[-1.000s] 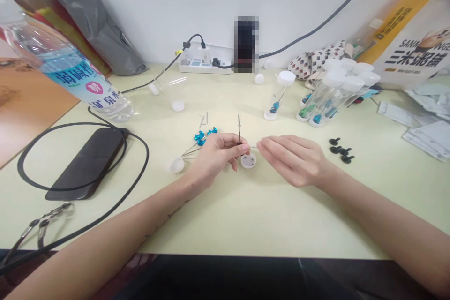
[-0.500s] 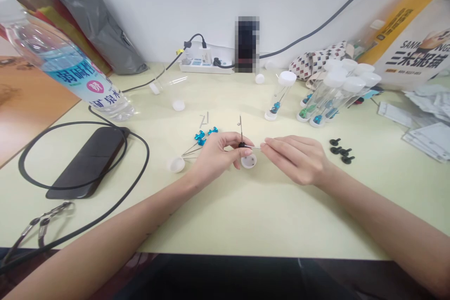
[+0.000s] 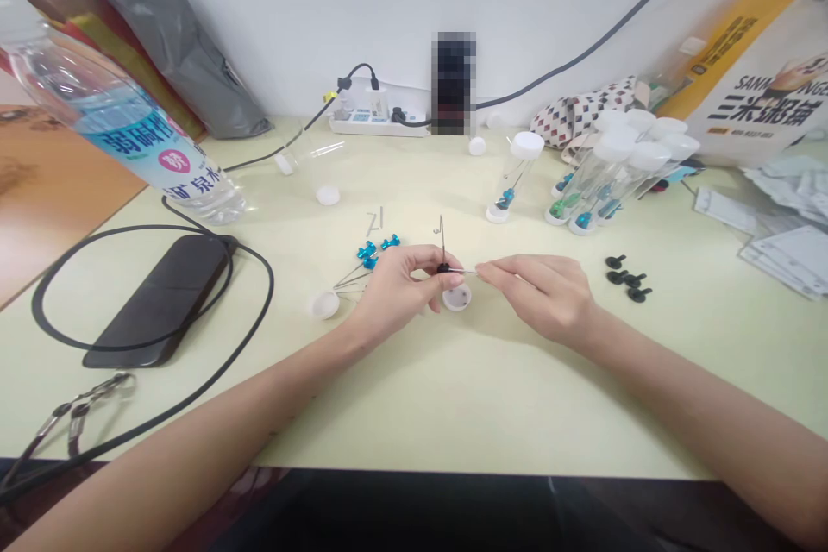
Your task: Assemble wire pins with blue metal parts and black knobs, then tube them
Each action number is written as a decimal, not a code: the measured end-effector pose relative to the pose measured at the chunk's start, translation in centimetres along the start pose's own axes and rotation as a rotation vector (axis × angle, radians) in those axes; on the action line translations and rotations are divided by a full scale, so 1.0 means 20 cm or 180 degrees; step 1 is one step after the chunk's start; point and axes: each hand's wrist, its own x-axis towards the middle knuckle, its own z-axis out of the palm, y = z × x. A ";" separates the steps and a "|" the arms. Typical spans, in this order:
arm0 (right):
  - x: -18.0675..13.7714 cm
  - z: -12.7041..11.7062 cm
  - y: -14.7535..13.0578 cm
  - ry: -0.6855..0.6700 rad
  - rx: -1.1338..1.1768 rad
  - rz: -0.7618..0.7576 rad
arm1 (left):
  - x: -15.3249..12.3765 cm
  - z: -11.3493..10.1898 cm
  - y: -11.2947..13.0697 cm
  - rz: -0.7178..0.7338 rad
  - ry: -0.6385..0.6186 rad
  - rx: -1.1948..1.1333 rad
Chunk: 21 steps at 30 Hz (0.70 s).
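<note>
My left hand (image 3: 404, 280) is closed, pinching a small black part (image 3: 443, 268) between thumb and fingers. A thin metal wire (image 3: 442, 235) with a bent end stands up from that part. My right hand (image 3: 547, 293) is closed on a thin metal rod, perhaps a hex key (image 3: 467, 271), whose far end meets the black part. Just below the left fingertips lies a white round cap (image 3: 456, 297) with small dark bits in it. Left of my left hand are several blue metal parts (image 3: 367, 252) with thin wires, and another white cap (image 3: 324, 304).
Several clear tubes with white caps (image 3: 614, 147) stand at the right, one tube (image 3: 516, 177) apart. Several black thumb-screw-like parts (image 3: 627, 279) lie beyond my right hand. At left are a phone (image 3: 161, 302), a looped cable (image 3: 272, 285) and a water bottle (image 3: 142, 129).
My right hand has turned slightly and its fingertips have shifted a little left along with the rod. My left hand keeps nearly the same place and grip.
</note>
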 end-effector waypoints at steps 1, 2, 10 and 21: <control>-0.01 0.01 0.00 0.0003 0.0043 0.0133 | 0.00 0.00 0.00 0.0004 0.0020 -0.0002; -0.01 0.02 -0.01 -0.0010 0.0082 0.0257 | 0.00 0.00 0.00 0.0009 0.0034 -0.0002; 0.00 0.03 -0.05 -0.0199 0.0614 0.0828 | -0.01 0.00 0.02 0.0062 0.0088 0.0163; -0.01 0.05 -0.04 -0.0483 0.0327 0.0510 | 0.01 -0.03 0.03 -0.0141 0.0042 -0.0471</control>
